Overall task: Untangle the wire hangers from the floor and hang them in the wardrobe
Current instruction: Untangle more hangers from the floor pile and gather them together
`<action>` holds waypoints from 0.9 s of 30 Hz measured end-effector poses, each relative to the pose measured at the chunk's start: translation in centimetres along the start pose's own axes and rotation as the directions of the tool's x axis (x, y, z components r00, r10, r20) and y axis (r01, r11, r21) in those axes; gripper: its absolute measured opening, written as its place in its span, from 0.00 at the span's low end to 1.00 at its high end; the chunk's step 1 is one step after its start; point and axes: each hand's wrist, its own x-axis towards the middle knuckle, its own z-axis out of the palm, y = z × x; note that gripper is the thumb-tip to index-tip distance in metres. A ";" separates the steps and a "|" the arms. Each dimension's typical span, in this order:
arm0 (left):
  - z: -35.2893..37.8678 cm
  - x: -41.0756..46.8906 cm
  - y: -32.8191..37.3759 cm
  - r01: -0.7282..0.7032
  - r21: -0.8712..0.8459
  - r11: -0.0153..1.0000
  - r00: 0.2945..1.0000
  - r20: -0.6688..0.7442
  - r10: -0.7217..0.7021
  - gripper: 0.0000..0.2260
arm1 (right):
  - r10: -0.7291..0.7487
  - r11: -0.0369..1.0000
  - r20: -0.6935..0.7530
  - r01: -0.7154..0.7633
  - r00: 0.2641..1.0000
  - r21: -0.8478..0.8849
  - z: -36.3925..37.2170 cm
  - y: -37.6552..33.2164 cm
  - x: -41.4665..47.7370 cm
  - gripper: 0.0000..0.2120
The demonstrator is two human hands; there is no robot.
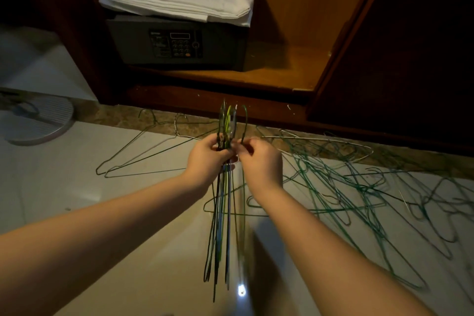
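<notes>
Left hand (pixel 206 155) closed around a bunch of hangers (pixel 225 213) at the necks — hooks up, bodies hanging down over the floor (pixel 77 200). Right hand (pixel 259 159) just beside it, fingers (pixel 245 147) pinched on the neck of one green hanger at the bunch's right side. Tangled pile of green hangers (pixel 359 192) on the floor to the right, reaching the wardrobe (pixel 282 72) base. Two loose hangers (pixel 143 154) lie flat to the left. Inside the wardrobe — a safe (pixel 177 43) with folded white linen (pixel 174 0) on top. Round fan base (pixel 38 120) at the floor's left edge.
</notes>
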 end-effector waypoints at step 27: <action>-2.9 5.0 -2.1 0.168 0.022 0.985 0.985 -0.040 -0.167 0.11 | 0.011 0.988 0.139 -0.032 0.990 0.149 6.3 3.7 6.1 0.11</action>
